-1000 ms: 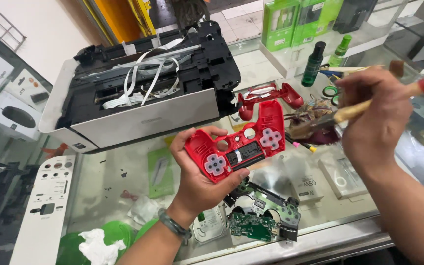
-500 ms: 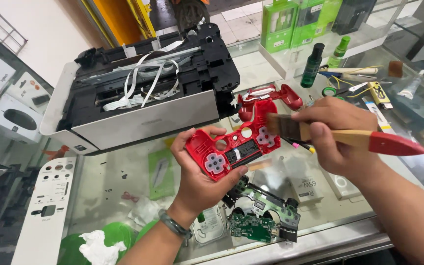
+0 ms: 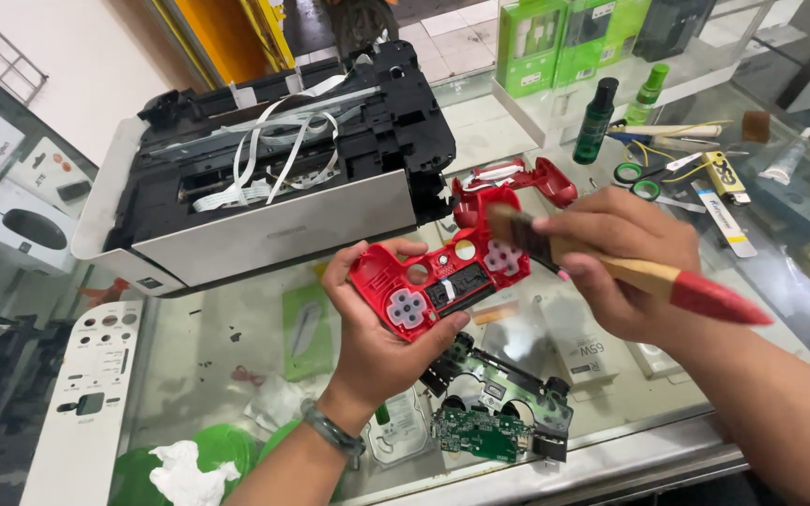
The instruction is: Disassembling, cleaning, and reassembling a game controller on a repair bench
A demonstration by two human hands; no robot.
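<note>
The left hand [image 3: 377,323] holds a red controller shell [image 3: 442,276] inside-up above the table [image 3: 217,337], fingers curled round its left grip and thumb pressed on the lower edge. The right hand [image 3: 625,258] pinches a paintbrush [image 3: 630,272] near the ferrule, fingers closed on the wooden handle, with the dark bristles touching the shell's right button holes. The step in hand looks like brushing dust out of the shell's inside. The next stroke calls for a light sweep across the button wells while the left hand keeps the shell level.

The table is a glass display counter with boxed goods under it. On it, just below the shell, lies the green circuit board [image 3: 489,426]; behind lies the other red shell half [image 3: 517,183], and further left an opened printer [image 3: 264,178]. Scissors [image 3: 639,178], small bottles [image 3: 597,117] and a white panel [image 3: 86,403] lie about. Green boxes stand at the back of what appears to be a repair shop.
</note>
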